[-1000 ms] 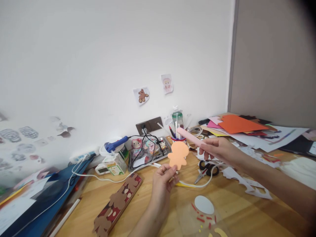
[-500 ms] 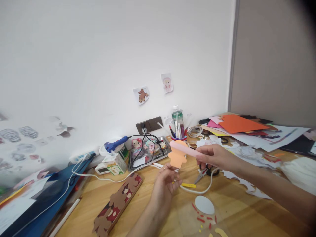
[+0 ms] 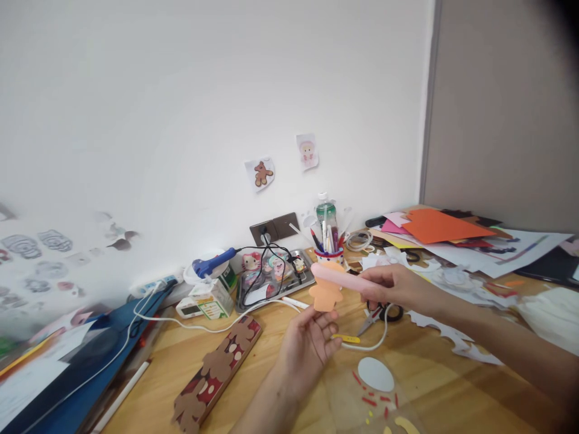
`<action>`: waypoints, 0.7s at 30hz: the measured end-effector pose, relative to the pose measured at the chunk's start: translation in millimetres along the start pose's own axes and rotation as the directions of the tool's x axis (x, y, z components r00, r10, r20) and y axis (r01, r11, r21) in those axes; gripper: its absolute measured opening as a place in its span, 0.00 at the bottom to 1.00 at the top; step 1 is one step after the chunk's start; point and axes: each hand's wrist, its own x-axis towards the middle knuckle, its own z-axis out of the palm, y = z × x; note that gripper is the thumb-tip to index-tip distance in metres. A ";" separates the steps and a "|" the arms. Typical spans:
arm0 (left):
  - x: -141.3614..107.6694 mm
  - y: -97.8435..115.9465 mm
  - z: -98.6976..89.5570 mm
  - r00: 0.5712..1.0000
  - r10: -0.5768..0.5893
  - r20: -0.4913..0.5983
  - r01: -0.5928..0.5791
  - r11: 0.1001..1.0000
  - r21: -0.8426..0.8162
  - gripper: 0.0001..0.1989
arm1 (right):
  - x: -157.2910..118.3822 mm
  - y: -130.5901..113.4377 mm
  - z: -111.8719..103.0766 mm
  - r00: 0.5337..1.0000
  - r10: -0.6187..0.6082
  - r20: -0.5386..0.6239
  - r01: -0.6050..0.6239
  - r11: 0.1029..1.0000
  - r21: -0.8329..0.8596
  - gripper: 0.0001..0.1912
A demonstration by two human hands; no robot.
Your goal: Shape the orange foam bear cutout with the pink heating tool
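nearest on the wooden bench (image 3: 452, 386), a white oval cutout (image 3: 376, 374) lies among small red and yellow scraps, and to the left a long tray of brown cutouts (image 3: 217, 367) sits at an angle. just beyond them the left hand (image 3: 307, 343) is raised palm up, its fingers (image 3: 326, 322) loosely curled and spread; it looks as if they only brush the bottom edge of the orange figure cutout (image 3: 326, 294), though i cannot tell whether a thumb is pinching it. 1 second ago this hand held the figure clearly by its foot, so the grip appears to have loosened.

the right hand (image 3: 393, 287), coming in from the right, has its fingers wrapped around a pink tool (image 3: 344, 279) with a white cord. 1 second ago the tool's tip pointed up and away behind the figure; now it has swung down and lies across the figure's upper part, seemingly touching it, so the work has passed from lining up to contact.

farther off, black-handled scissors (image 3: 382, 313) lie under the right wrist. along the far wall stand a cup of pens (image 3: 329, 247), a metal tray (image 3: 275, 274) with stickers, and a blue glue gun (image 3: 212, 264); coloured paper sheets (image 3: 438, 226) are piled far right.
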 end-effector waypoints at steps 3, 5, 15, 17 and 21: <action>-3.1 0.6 2.6 0.991 -0.116 0.067 0.117 0.993 -0.002 0.12 | -0.1 -2.1 -1.1 1.000 0.006 0.022 -0.007 0.999 0.040 0.14; -5.0 0.3 3.8 0.981 -0.171 0.092 0.169 0.985 0.022 0.14 | -0.6 -3.1 -1.7 0.999 0.006 0.032 -0.008 0.999 0.053 0.14; -10.4 -2.9 4.0 0.952 -0.166 0.257 0.186 0.981 -0.057 0.03 | -0.1 3.1 -3.7 1.000 0.005 -0.020 -0.003 0.993 0.121 0.16; -8.6 -3.2 5.1 0.975 -0.130 0.179 0.140 0.989 -0.043 0.04 | 0.1 3.5 -6.2 0.995 0.023 -0.095 -0.007 0.985 0.172 0.16; -1.5 -1.5 4.8 0.979 0.176 -0.100 -0.161 0.977 0.141 0.05 | -0.2 3.1 -10.9 0.975 0.056 -0.214 -0.009 0.976 0.219 0.16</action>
